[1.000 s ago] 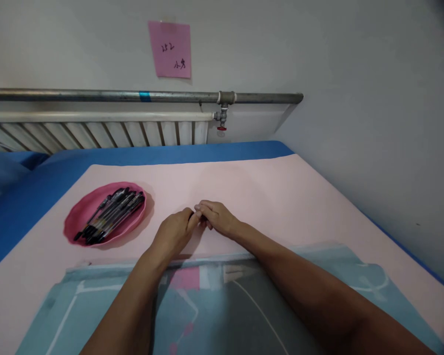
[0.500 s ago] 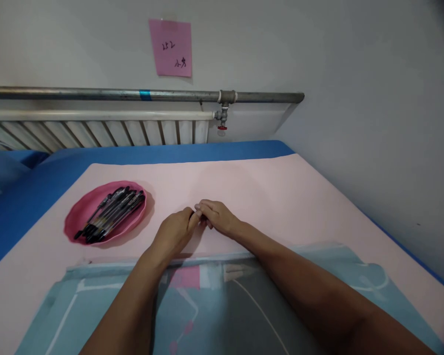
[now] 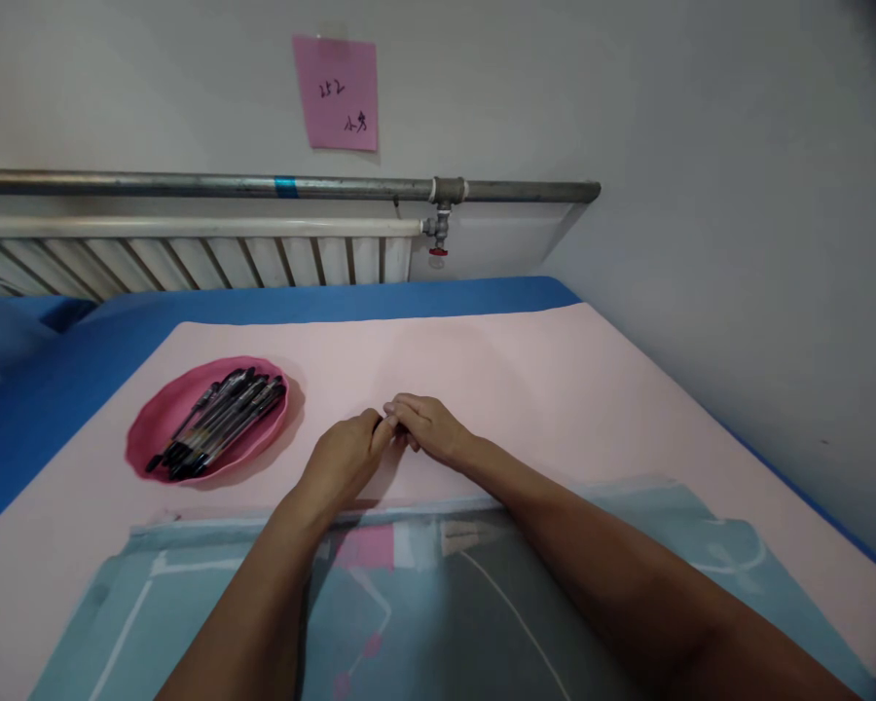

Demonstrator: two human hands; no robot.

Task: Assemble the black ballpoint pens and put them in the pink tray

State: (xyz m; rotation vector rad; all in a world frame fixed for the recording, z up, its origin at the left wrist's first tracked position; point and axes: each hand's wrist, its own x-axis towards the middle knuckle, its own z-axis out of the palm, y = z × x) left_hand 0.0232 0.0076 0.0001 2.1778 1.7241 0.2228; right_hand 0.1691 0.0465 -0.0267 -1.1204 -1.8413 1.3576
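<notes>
Over the pink table cover [image 3: 526,389], my left hand [image 3: 346,448] and my right hand [image 3: 430,426] meet at the fingertips. Both have their fingers curled closed and pressed together. A small dark patch shows between them, but whether it is an object or shadow I cannot make out. To the left of my hands lies a pink oval dish [image 3: 146,421] with a wavy rim. It holds a bundle of several black-capped clear pens [image 3: 223,424], lying slantwise.
A light blue patterned cloth [image 3: 211,594] covers the near side under my forearms. Blue material [image 3: 350,304] borders the pink cover. Behind it are a white radiator [image 3: 248,261], a metal pipe [image 3: 190,185] and a red-handled valve [image 3: 439,252]. A pink note [image 3: 338,94] is taped to the wall.
</notes>
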